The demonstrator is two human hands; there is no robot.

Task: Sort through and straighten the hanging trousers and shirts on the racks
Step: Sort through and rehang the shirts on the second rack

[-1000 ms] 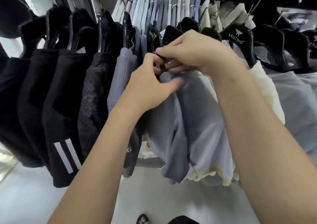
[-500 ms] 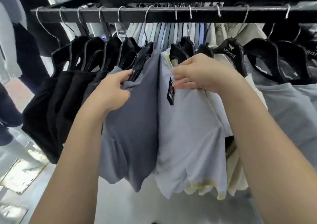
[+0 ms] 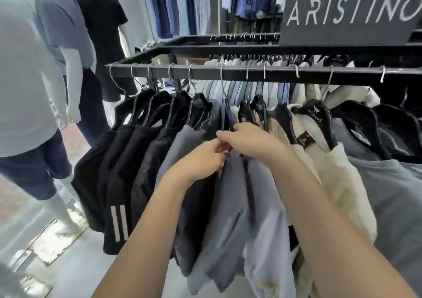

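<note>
A black rail (image 3: pixel 228 73) carries shirts on black hangers. Black shirts (image 3: pixel 118 174) hang at the left, grey-blue ones (image 3: pixel 230 218) in the middle, cream ones (image 3: pixel 338 183) and a pale blue one (image 3: pixel 397 202) at the right. My left hand (image 3: pixel 201 158) and my right hand (image 3: pixel 253 141) meet at the top of the grey-blue shirts, fingers pinched together on the fabric near the collar. A small tag shows between the fingertips. The collar itself is hidden by my hands.
Mannequins (image 3: pixel 68 53) in grey and black shirts stand on the floor at the left. A dark brand sign (image 3: pixel 349 10) sits on top of the rack. Behind it hang more shirts (image 3: pixel 196 5) on a far rack. A second row of pale shirts hangs behind the rail.
The view has tilted up and back, showing the rail, sign and mannequins. My hands, apart half a second ago on two separate shirts, have come together on the grey-blue shirts.
</note>
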